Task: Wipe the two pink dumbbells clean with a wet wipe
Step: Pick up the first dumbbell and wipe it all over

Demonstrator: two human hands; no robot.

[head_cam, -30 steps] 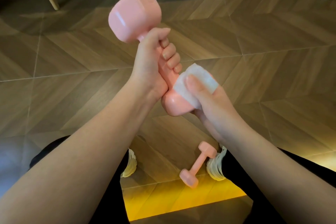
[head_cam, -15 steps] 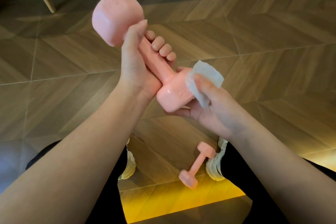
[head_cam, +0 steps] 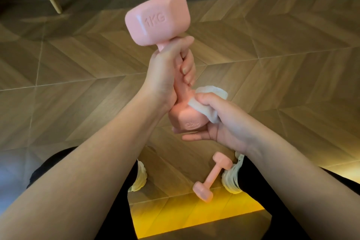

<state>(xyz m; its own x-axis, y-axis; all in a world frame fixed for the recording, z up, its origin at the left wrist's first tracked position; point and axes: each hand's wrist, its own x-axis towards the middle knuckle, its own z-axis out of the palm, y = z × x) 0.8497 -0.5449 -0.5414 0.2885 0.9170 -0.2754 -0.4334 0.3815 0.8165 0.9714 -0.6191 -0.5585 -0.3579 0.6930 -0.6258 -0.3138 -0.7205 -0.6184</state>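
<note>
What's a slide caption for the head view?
Left hand grips a pink dumbbell while right hand wipes its lower head with a wet wipe.

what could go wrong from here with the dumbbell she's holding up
The left hand alone grips the held dumbbell by its handle; if moisture makes it slick, it may slip and fall toward the shoes and the second dumbbell below. The right hand pinches the wet wipe loosely; it could drop.
</note>
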